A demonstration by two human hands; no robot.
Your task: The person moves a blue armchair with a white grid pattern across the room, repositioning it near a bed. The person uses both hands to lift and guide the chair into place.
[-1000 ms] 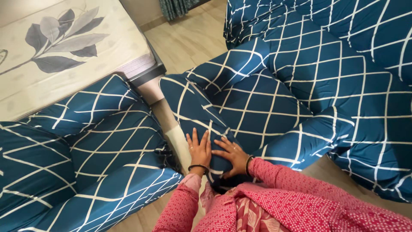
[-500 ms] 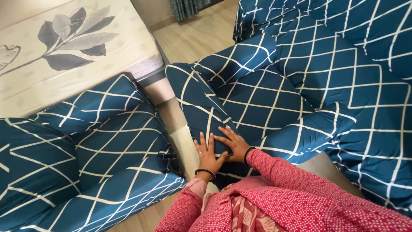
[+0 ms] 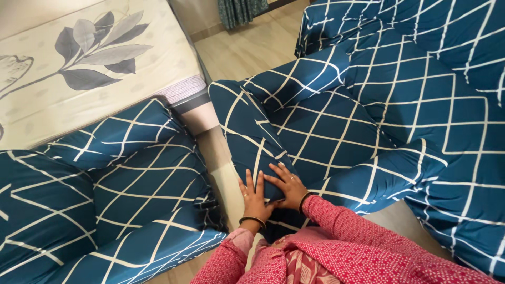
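A chair in a dark blue cover with white diamond lines (image 3: 310, 126) stands in front of me. My left hand (image 3: 253, 195) lies flat on the near back edge of that cover, fingers spread. My right hand (image 3: 287, 186) rests flat beside it, its fingers pointing left and touching the left hand. Both press on the fabric and hold nothing. I wear pink patterned sleeves and a dark bangle on each wrist.
A second chair in the same blue cover (image 3: 105, 184) stands at the left, a narrow gap between the two. A larger sofa in the same cover (image 3: 447, 79) fills the right. A cream bed with a grey leaf print (image 3: 79, 63) lies at top left. Wooden floor (image 3: 247, 47) shows beyond.
My hands have drawn closer together on the cover's edge, the right hand sliding left to meet the left. The view has shifted slightly.
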